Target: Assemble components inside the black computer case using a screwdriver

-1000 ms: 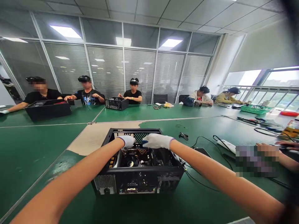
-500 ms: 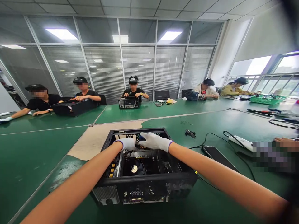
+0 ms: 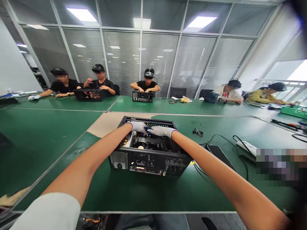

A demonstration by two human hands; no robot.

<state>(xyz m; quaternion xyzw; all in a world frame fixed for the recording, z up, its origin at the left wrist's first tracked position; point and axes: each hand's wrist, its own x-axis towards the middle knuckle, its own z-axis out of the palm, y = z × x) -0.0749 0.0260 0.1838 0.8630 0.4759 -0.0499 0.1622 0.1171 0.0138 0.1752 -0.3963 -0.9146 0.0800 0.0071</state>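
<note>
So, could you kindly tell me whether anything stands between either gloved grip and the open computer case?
Nothing visible does: the left grip and right grip are at the open top of the computer case, near its far side. Contact with parts inside is unclear.

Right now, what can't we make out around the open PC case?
All in the head view:
What, if anything, the left hand and right hand hold: too small, fingers overlapping.
Part of the case interior: hidden by both hands.
Green basket's right end: cut off by the picture edge.
Pixelated patch: contents blurred out.
</note>
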